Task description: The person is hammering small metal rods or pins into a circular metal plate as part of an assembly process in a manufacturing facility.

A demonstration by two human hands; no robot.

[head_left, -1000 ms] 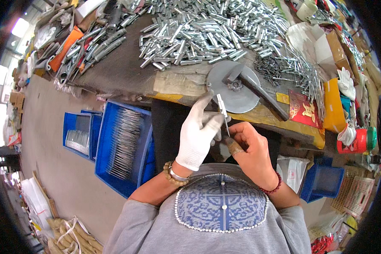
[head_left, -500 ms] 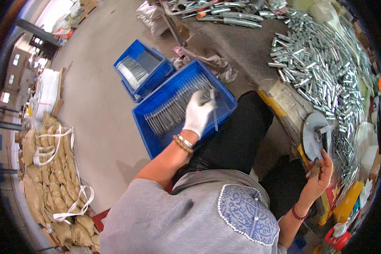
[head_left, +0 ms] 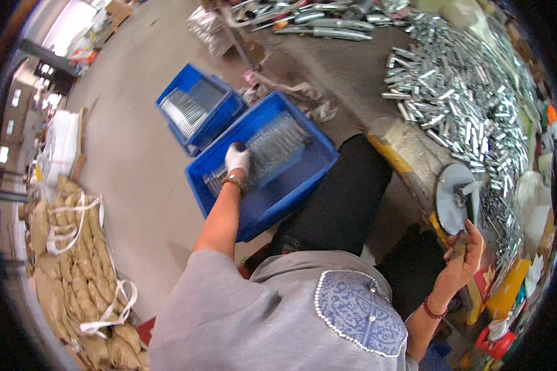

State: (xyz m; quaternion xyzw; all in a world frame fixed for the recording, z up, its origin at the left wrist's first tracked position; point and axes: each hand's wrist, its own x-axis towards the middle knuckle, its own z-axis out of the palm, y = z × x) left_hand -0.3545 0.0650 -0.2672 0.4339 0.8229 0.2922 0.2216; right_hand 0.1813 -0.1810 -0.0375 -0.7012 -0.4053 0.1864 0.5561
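My left hand (head_left: 237, 162), in a white glove with darkened fingertips, is over the left part of a blue plastic bin (head_left: 263, 217). A row of thin metal rods (head_left: 272, 148) lies side by side in that bin, blurred. The glove's fingers are smeared, so I cannot make out whether they hold a rod. My bare right hand (head_left: 466, 253) is closed at the lower end of a black handle (head_left: 473, 207), its thumb side dark. The handle stands by a round grey plate (head_left: 449, 201) with a small metal fitting at its middle.
Behind the near bin stands another blue bin (head_left: 226, 108) with flat metal pieces (head_left: 184, 112). A large heap of shiny metal tubes (head_left: 458, 93) covers the bench at right, whose yellow edge (head_left: 390, 154) runs beside my leg. Tan sacks (head_left: 74, 260) with white straps are stacked at left.
My left hand has moved left across the bin, from the right end of the rods toward the left end. The long thin metal piece seen at it before no longer shows. My right hand stays at the handle.
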